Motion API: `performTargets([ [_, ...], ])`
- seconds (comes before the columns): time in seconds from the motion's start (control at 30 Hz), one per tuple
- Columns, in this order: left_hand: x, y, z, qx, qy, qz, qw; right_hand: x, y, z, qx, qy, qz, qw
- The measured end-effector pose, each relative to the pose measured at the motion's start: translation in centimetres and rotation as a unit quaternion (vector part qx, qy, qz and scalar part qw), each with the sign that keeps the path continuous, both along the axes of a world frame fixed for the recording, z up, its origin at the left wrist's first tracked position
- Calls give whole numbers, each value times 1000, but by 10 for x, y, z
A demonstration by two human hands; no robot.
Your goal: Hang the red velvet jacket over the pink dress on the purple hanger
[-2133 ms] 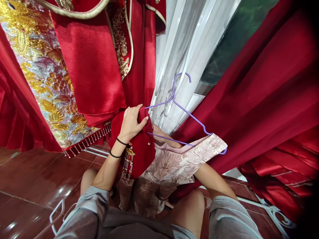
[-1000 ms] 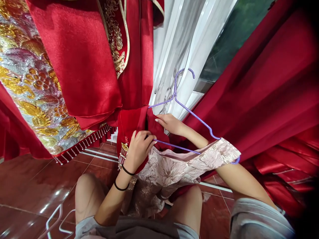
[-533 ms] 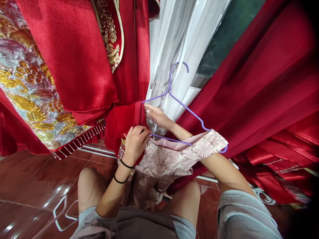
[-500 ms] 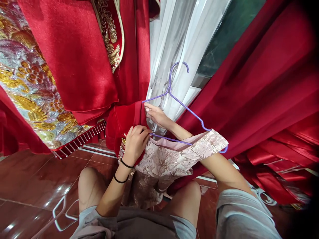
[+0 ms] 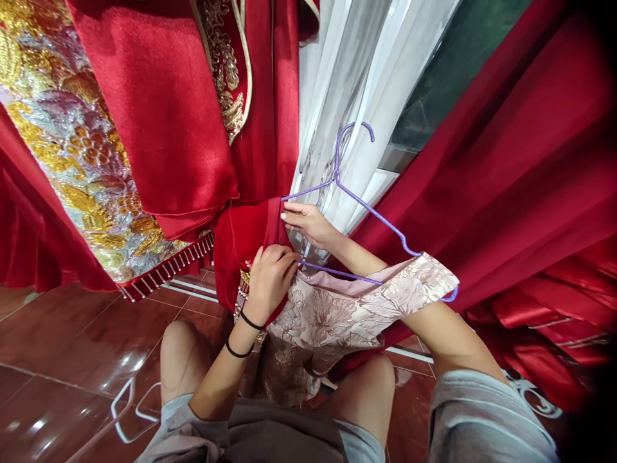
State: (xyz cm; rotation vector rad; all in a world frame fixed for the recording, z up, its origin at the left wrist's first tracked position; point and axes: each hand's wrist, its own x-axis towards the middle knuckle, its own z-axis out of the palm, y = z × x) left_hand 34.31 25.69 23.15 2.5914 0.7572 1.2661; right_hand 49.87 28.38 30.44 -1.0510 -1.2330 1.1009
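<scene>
A purple hanger [image 5: 371, 209] carries a pale pink floral brocade dress [image 5: 332, 312] on its right shoulder. Over the hanger's left end lies a red garment [image 5: 245, 228] with a beaded tassel [image 5: 241, 292]. My left hand [image 5: 272, 276], with black bands at the wrist, is closed on the red garment's edge by the hanger's lower bar. Higher up, my right hand [image 5: 311, 226] pinches the same garment's edge just below the hanger's left arm; its thumb is partly hidden. My right forearm passes behind the dress's shoulder.
Red clothing with gold embroidery [image 5: 159, 116] hangs at left, beside a sequined panel [image 5: 91, 148] with a beaded fringe. White sheer curtains [image 5: 332, 71] hang behind the hanger, and dark red drapes [image 5: 520, 141] at right. A white metal frame [image 5: 128, 411] stands on the tiled floor [image 5: 58, 347].
The scene has shifted slightly rightward in view. Both hands keep their hold on the red garment's edge, with only slight finger movement.
</scene>
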Motion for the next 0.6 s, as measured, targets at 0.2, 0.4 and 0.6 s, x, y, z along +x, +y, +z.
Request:
performTargets([
  [0.2, 2, 2, 0, 26, -12, -2, 1000, -2, 1, 1, -126, 102, 39, 986],
  [0.4, 3, 3, -2, 27, -12, 0, 1000, 5, 7, -23, -127, 33, 57, 990],
  [0.6, 3, 3, -5, 34, -32, -6, 999, 17, 12, -36, -99, 30, 130, 986],
])
